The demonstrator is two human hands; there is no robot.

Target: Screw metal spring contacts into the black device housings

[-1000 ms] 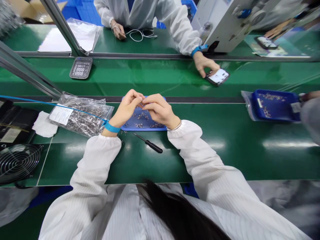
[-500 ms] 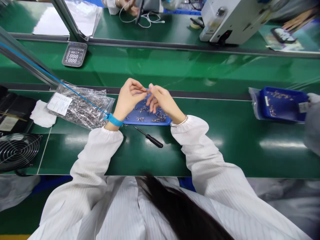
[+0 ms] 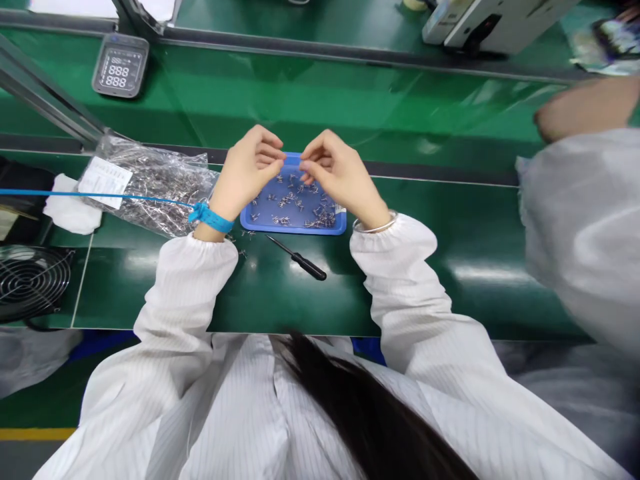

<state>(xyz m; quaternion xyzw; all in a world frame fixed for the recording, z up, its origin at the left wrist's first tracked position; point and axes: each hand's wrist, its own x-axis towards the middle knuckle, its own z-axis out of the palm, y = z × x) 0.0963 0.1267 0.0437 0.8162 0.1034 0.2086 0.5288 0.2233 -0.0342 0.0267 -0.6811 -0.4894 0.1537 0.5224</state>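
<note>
My left hand (image 3: 250, 172), with a blue strap at its wrist, is over the left side of a blue tray (image 3: 293, 231). Its thumb and fingertips are drawn together in a pinch; anything between them is too small to make out. Across a small gap, my right hand (image 3: 343, 175) is over the tray's right side, also pinched, its contents hidden. Small metal parts (image 3: 323, 219) lie scattered and heaped in the tray. In front of it, a black-handled screwdriver (image 3: 306, 265) rests on the green bench (image 3: 280, 303).
A clear bag of metal parts (image 3: 170, 183) lies left of the tray, beside a white cloth (image 3: 73, 203) and a black fan (image 3: 33, 280). A digital display (image 3: 120, 65) stands at the back. At right, another person's sleeve (image 3: 585, 220) reaches over the bench.
My hands have moved apart, opening a gap over the tray. Another person's arm has come in at right and now covers the second blue tray. The view has tilted down slightly.
</note>
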